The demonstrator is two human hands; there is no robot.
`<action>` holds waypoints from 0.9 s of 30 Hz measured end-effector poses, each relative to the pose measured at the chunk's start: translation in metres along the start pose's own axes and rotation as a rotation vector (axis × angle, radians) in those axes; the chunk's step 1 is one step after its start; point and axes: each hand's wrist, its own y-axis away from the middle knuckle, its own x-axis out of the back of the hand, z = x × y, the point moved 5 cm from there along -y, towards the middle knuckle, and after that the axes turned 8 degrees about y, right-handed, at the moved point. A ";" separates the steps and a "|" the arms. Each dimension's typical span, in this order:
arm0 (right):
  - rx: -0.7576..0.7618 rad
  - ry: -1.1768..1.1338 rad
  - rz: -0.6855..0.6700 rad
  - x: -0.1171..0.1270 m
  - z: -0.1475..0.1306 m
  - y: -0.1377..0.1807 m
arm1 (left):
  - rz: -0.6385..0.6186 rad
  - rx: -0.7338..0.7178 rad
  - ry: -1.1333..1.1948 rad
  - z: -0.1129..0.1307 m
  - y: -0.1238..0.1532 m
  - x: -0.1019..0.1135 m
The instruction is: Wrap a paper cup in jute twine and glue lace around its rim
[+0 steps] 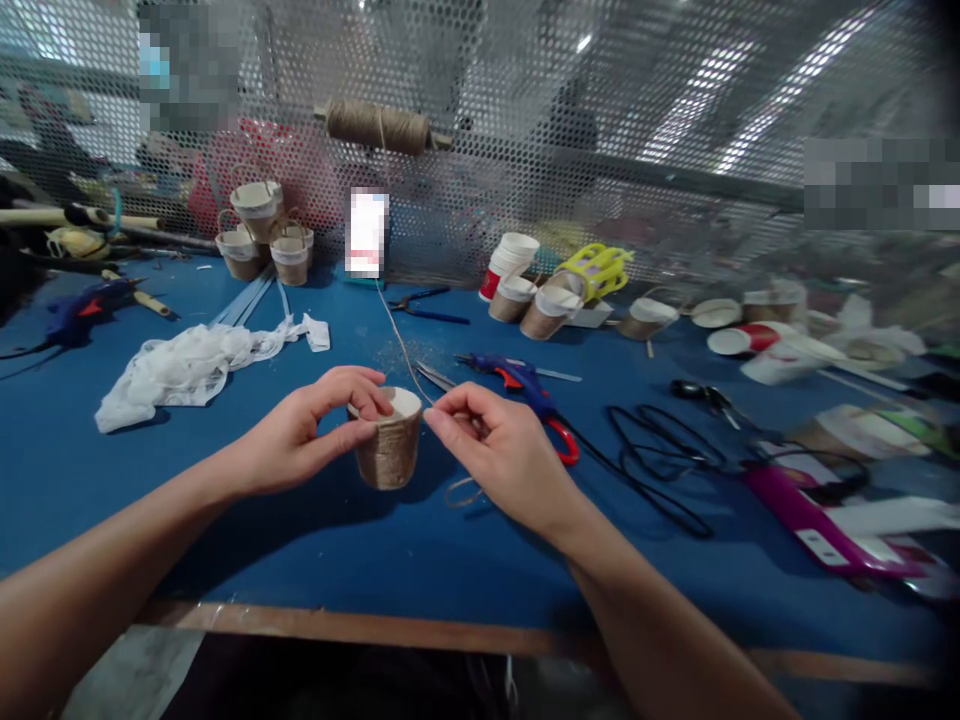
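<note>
My left hand [322,425] grips the rim of a paper cup [388,450] wrapped in brown twine, thumb outside and fingers over the inner edge. The cup is upright, white inside, just above or on the blue table; which of the two I cannot tell. Beside its right edge, my right hand [495,440] pinches a strand of twine [401,340] between thumb and fingertips. That strand runs up and away towards the back of the table. A loose curl of twine [465,493] shows under my right hand.
Behind my right hand lie a blue glue gun [517,375] and red-handled scissors [561,440]. White lace [180,370] lies at left, near finished small baskets [259,230]. A twine spool [379,127] hangs on the mesh. A purple power strip [795,510] and black cable [660,450] occupy the right.
</note>
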 end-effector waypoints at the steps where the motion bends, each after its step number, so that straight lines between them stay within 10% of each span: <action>1: -0.007 -0.013 -0.006 0.000 0.001 0.000 | -0.006 0.012 0.014 0.000 0.000 0.000; 27: 0.091 -0.130 -0.221 -0.003 -0.010 0.007 | -0.146 0.207 0.244 -0.003 0.000 0.000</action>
